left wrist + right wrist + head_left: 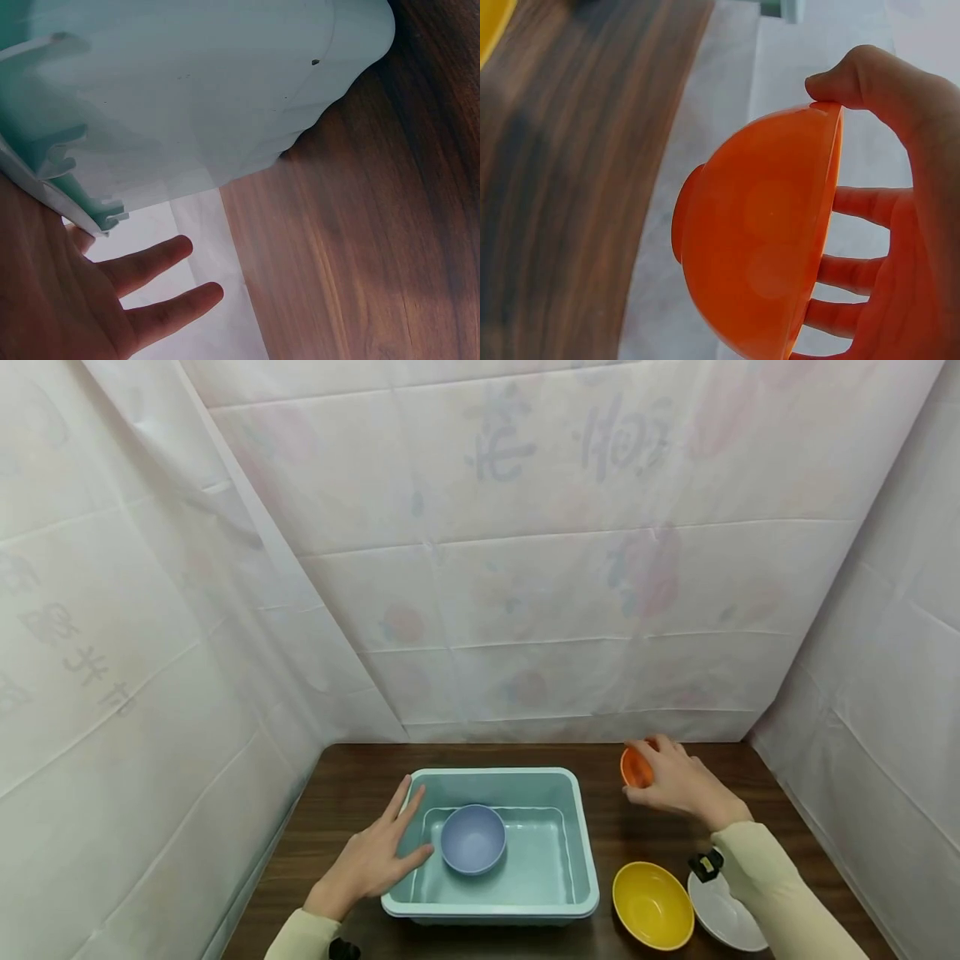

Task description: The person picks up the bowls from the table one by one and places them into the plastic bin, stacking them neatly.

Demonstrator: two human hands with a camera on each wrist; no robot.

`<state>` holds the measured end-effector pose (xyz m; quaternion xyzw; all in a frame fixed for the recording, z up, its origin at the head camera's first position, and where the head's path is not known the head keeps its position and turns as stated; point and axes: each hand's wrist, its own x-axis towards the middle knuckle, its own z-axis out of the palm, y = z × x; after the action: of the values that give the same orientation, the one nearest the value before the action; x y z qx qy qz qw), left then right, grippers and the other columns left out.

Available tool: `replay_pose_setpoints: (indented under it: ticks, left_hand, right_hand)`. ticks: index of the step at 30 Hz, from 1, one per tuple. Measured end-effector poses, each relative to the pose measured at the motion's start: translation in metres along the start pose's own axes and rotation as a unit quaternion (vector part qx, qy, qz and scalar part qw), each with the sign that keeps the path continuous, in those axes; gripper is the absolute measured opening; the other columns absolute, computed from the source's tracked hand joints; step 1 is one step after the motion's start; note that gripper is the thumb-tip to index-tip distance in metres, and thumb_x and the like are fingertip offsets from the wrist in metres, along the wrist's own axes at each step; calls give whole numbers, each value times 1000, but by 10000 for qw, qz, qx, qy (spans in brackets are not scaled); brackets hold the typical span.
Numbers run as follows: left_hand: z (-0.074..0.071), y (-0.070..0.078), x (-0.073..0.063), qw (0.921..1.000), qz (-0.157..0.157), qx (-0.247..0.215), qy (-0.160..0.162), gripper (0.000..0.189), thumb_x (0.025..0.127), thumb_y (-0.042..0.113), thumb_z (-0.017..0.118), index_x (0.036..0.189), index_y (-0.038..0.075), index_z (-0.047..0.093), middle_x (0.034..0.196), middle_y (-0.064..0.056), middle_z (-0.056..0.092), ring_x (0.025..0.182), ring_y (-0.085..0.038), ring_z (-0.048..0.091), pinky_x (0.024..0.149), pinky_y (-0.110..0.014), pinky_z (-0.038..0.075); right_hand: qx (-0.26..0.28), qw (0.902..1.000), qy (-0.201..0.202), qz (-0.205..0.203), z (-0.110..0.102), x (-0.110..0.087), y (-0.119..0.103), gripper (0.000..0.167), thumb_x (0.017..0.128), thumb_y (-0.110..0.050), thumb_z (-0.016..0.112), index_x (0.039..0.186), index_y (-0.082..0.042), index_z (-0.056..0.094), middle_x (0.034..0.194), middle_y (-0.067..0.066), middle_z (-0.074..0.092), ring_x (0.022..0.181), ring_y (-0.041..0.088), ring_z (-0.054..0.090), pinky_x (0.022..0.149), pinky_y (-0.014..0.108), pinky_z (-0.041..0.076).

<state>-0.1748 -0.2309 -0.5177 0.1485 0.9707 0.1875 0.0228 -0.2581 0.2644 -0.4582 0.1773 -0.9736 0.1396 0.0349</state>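
My right hand (678, 783) grips an orange bowl (757, 232) by its rim, thumb on one side and fingers across the mouth. In the head view that bowl is tilted, over the table's back right. My left hand (375, 852) lies at the left rim of a light teal plastic basin (491, 910), its fingers straight and spread. The left wrist view shows the basin's outer wall (210, 97), with two fingers extended beside it. Inside the basin, left of its middle, sits a periwinkle-blue bowl (473, 839).
Right of the basin a yellow bowl (653, 906) stands on the dark wooden table (603, 827). Beside it, partly behind the right sleeve, is a white dish (723, 914). White sheeting (525, 610) hangs along the table's back and both sides.
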Motion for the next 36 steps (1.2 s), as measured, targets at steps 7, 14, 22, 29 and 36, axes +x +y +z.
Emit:
replay_pose_setpoints:
  ticks: [7,14,22,29,36]
  left_hand:
    - [-1,1,-1,10000,-13,-23,-39,90,98,66,53,167,29,9,174,7,-10,121,-32,66,43,-29,37]
    - [-3,0,1,10000,-3,52,-2,91,98,66,54,167,28,10,174,7,-10,116,-29,68,43,-29,37]
    - [-4,-1,1,10000,3,37,-22,91,97,67,53,168,27,11,174,7,-11,131,-37,59,46,-30,39]
    - [-1,-2,1,9999,57,154,48,91,97,68,52,167,27,11,174,5,-9,146,-42,43,54,-35,45]
    - [-1,-1,1,9997,138,151,151,90,97,67,53,167,26,13,175,3,-6,145,-44,43,60,-43,52]
  right_hand:
    - [-100,9996,88,-245,-8,10,-17,80,84,-52,74,151,-15,50,138,23,52,110,39,56,84,59,52]
    - [-80,9996,75,-272,-12,19,-31,80,85,-52,73,153,-18,49,146,24,50,122,46,54,90,66,50]
    - [-39,9990,55,-451,-17,30,-57,80,86,-52,71,155,-19,47,150,22,48,126,45,51,95,68,47]
    - [107,9982,4,-592,-17,38,-82,82,84,-54,72,156,-24,47,152,19,46,131,42,49,100,69,43]
    - [103,9969,-49,-782,-16,47,-107,81,84,-54,72,155,-26,47,152,17,46,131,40,48,98,69,44]
